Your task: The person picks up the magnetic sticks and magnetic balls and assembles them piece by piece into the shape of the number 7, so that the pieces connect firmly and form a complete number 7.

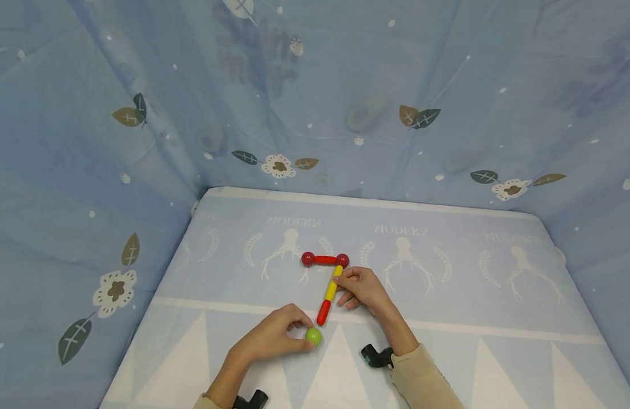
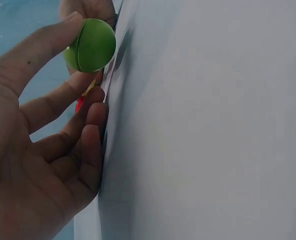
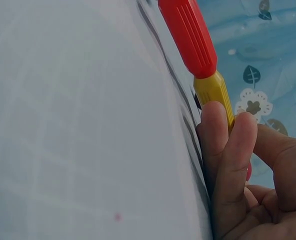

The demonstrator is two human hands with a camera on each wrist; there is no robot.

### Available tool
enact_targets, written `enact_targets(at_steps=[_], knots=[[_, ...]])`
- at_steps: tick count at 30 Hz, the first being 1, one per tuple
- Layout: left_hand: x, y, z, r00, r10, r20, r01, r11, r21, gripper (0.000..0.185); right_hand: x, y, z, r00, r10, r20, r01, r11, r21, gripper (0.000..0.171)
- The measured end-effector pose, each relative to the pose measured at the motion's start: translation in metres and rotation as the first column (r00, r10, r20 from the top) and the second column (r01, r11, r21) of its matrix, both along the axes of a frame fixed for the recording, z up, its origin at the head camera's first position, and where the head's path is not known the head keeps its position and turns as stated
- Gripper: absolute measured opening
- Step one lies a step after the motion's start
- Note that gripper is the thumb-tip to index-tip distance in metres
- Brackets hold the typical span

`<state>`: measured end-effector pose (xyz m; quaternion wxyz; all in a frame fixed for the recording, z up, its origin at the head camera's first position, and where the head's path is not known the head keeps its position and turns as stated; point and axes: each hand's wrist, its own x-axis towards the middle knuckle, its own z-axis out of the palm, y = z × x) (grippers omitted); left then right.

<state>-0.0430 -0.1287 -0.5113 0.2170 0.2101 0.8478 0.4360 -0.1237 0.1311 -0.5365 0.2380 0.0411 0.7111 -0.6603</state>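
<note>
Between thumb and fingertips, my left hand point(image 1: 274, 336) pinches a green ball point(image 1: 313, 337); a seam line shows on it in the left wrist view. My right hand point(image 1: 364, 288) pinches a yellow rod point(image 1: 333, 286) from the right side. One end of that rod meets a dark red ball point(image 1: 342, 260), the other a ridged red rod point(image 3: 190, 37), whose free end points toward the green ball. From the dark red ball a second red rod point(image 1: 325, 260) runs left to another dark red ball point(image 1: 308, 259). The right fingers hide part of the yellow rod in the right wrist view.
A pale blue and white patterned cloth point(image 1: 447, 307) covers the table. Blue printed curtains point(image 1: 325, 102) hang behind it and at both sides. Black camera mounts stick out at the left wrist point(image 1: 250, 400) and right wrist point(image 1: 377, 356).
</note>
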Motion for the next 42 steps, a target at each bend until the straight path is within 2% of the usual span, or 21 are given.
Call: enact_targets(at_steps=[10, 13, 17, 19, 24, 36, 42], knots=[[-0.002, 0.006, -0.004, 0.999, 0.001, -0.052, -0.004, 0.998, -0.060, 0.029, 0.000, -0.001, 0.000, 1.000, 0.002, -0.008, -0.002, 1.000, 0.007, 0.035], [-0.002, 0.007, -0.004, 0.998, 0.012, -0.054, -0.015, 0.998, -0.063, 0.031, 0.002, -0.002, 0.008, 1.000, 0.006, -0.009, -0.006, 1.000, 0.020, 0.030], [-0.001, 0.008, -0.004, 0.998, 0.022, -0.052, -0.025, 0.998, -0.061, 0.032, 0.004, -0.003, 0.010, 1.000, 0.002, -0.010, -0.001, 1.000, 0.029, 0.028], [-0.001, 0.009, -0.004, 0.999, 0.021, -0.050, -0.024, 0.998, -0.062, 0.032, 0.003, -0.002, 0.003, 1.000, -0.005, -0.015, 0.005, 1.000, 0.027, 0.030], [-0.003, 0.010, -0.003, 0.999, 0.013, -0.046, -0.016, 0.998, -0.064, 0.030, 0.002, -0.001, -0.001, 1.000, -0.012, -0.022, 0.012, 1.000, 0.013, 0.035], [-0.006, 0.010, -0.005, 0.999, -0.003, -0.036, 0.000, 0.998, -0.070, 0.030, 0.004, -0.002, 0.000, 0.999, -0.033, -0.031, 0.034, 0.999, 0.029, 0.039], [-0.007, 0.011, -0.003, 1.000, -0.005, -0.023, 0.004, 0.998, -0.070, 0.030, 0.004, -0.001, 0.002, 0.999, -0.042, -0.035, 0.042, 0.999, 0.006, 0.038]])
